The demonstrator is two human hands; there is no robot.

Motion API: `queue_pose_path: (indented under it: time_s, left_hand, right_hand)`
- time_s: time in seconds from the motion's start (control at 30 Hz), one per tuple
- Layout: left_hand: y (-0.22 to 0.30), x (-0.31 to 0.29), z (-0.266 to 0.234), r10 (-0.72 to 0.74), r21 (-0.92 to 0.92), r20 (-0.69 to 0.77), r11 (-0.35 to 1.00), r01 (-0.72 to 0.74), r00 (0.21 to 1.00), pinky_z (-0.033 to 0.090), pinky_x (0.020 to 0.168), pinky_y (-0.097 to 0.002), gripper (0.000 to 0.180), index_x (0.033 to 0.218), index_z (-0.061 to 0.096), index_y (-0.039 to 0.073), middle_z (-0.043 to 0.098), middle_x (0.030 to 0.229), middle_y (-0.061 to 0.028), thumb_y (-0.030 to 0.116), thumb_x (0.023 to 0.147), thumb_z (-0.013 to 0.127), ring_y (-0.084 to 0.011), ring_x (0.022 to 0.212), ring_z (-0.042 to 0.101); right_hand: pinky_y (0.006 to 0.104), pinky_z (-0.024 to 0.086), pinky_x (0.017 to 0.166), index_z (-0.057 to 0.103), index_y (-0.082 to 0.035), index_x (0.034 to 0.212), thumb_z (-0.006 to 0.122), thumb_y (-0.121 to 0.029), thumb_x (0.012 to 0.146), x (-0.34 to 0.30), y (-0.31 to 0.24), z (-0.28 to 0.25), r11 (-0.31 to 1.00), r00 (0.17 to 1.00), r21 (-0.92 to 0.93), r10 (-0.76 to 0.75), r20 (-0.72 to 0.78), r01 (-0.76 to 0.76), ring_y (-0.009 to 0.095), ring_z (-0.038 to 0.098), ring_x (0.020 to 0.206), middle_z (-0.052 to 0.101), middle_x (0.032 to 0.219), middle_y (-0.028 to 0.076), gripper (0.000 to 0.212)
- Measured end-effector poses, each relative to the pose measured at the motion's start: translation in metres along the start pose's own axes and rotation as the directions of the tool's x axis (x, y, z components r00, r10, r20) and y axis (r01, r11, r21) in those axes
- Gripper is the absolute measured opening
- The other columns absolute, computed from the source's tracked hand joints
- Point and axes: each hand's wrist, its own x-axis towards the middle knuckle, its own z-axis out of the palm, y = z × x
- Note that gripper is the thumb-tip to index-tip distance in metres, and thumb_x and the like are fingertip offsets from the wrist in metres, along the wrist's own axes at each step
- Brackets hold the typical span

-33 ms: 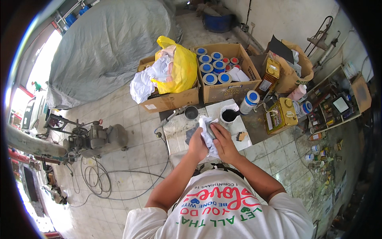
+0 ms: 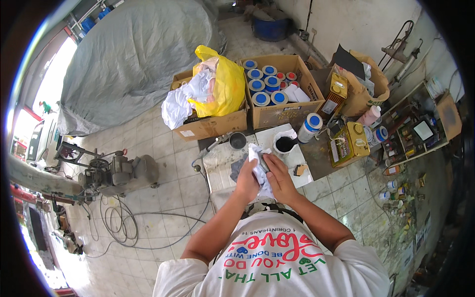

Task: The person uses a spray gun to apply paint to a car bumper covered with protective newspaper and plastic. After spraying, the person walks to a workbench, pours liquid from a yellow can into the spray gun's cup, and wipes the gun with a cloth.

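Over the low work surface, my left hand (image 2: pixel 247 181) is closed round a white cloth (image 2: pixel 261 175). My right hand (image 2: pixel 280 180) presses against a small grey piece (image 2: pixel 263 163) lying on the cloth; its kind is hard to tell, as the fingers partly hide it. Just beyond my right hand stands a white pot (image 2: pixel 285 143) with dark liquid in it. A spray gun (image 2: pixel 215 147) with a grey cup (image 2: pixel 238 141) lies beyond my left hand. A dark grey sheet (image 2: pixel 237 170) lies flat beside that hand, and a small tan and black block (image 2: pixel 300 170) lies to the right.
Cardboard boxes hold a yellow plastic bag (image 2: pixel 231 84) with white cloths and several blue-lidded cans (image 2: pixel 261 98). A white can (image 2: pixel 309 127) and a gold tin (image 2: pixel 348 143) stand at right. An air compressor (image 2: pixel 121 171) and its hose (image 2: pixel 163 214) occupy the left floor.
Both hands and the cloth have shifted very slightly, and the right fingers sit a little differently on the grey piece. Nothing else has moved.
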Motion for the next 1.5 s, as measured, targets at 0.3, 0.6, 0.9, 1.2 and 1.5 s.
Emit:
queue_pose_path:
  time_s: [0.3,0.6,0.9,1.2,1.5]
  left_hand:
    - [-0.028,0.004,0.005,0.517,0.494,0.108,0.713,-0.497,0.849,0.044,0.097,-0.0309,0.029,0.124,0.063,-0.002,0.063,0.123,-0.0134,0.010,0.098,0.054,-0.0219,0.111,0.060]
    - [-0.016,-0.010,0.014,-0.126,-0.190,0.036,0.973,0.131,0.991,0.046,0.105,-0.0405,0.036,0.124,0.058,0.008,0.063,0.123,-0.0086,0.027,0.104,0.034,-0.0242,0.119,0.059]
    - [-0.031,-0.021,0.013,0.408,0.566,0.247,0.676,-0.473,0.879,0.027,0.117,-0.0367,0.049,0.151,0.037,0.002,0.036,0.153,-0.0153,0.018,0.105,0.040,-0.0279,0.142,0.036]
    - [-0.020,-0.018,-0.011,0.178,0.612,0.790,-0.169,-0.772,0.587,0.027,0.120,-0.0473,0.060,0.137,0.056,0.002,0.019,0.161,-0.0311,0.004,0.079,0.070,-0.0453,0.151,0.018]
    - [-0.015,-0.013,-0.005,-0.080,0.504,0.611,-0.727,-0.465,0.788,0.058,0.075,-0.0455,0.060,0.139,0.057,0.013,0.053,0.128,-0.0202,0.012,0.079,0.064,-0.0339,0.090,0.065]
  right_hand:
    - [0.0294,0.041,0.082,0.055,-0.005,0.098,0.043,-0.039,0.108,0.026,-0.023,0.033,0.636,0.740,0.732,0.611,-0.282,-0.246,0.013,0.048,0.087,0.057,0.095,0.005,0.038]
    - [0.0372,0.044,0.089,0.063,-0.001,0.101,0.048,-0.022,0.104,0.027,-0.021,-0.004,0.963,0.908,0.097,-0.200,-0.368,0.252,0.030,0.057,0.095,0.062,0.107,0.017,0.026]
    - [0.0351,0.039,0.107,0.048,0.000,0.141,0.035,-0.040,0.110,0.005,-0.024,0.003,0.729,0.916,0.656,0.376,-0.143,-0.196,0.020,0.053,0.122,0.056,0.135,0.011,0.052]
    - [0.0466,0.043,0.108,0.054,-0.009,0.134,0.037,-0.040,0.108,0.015,-0.016,-0.018,-0.174,0.660,0.949,0.685,0.307,-0.262,0.028,0.056,0.124,0.059,0.134,0.011,0.044]
    - [0.0358,0.043,0.103,0.057,-0.005,0.133,0.041,-0.028,0.108,-0.005,0.012,0.002,0.358,0.652,0.870,0.756,-0.057,-0.339,0.019,0.058,0.115,0.062,0.125,0.007,0.037]
